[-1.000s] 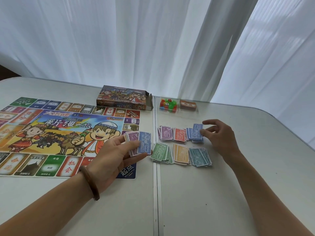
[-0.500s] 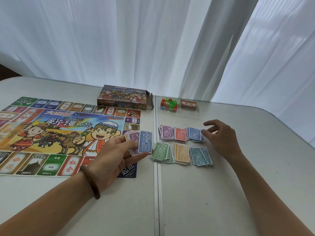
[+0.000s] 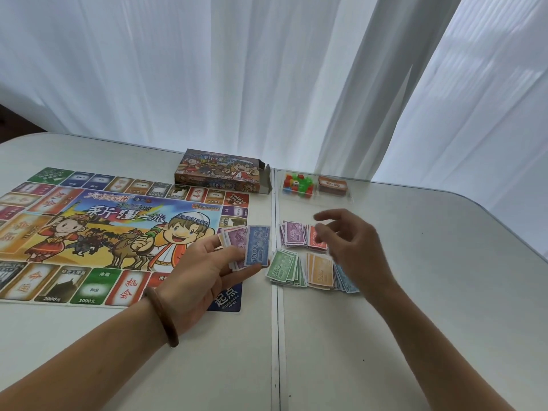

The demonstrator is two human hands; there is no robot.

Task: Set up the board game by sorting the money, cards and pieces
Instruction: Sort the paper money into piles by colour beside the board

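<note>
most of the money looks sorted. the board (image 3: pixel 118 232) lies unfolded on the left of the bench (image 3: pixel 430 292). the left hand (image 3: pixel 201 271) grips a thin fan of unsorted notes (image 3: pixel 250 244), a blue 2000 on top, just left of the coloured money piles (image 3: pixel 283 266). the right hand (image 3: pixel 353 247) hovers over those piles, fingers loosely curled and empty. far right, the pieces (image 3: pixel 296 185) and cards (image 3: pixel 332 185) sit side by side, apparently not yet laid out.

Held bills (image 3: pixel 255 247) fan over the board (image 3: pixel 118 232); sorted money piles (image 3: pixel 283 266) lie rightward, pieces (image 3: pixel 297 185) and cards (image 3: pixel 332 185) beyond.
</note>
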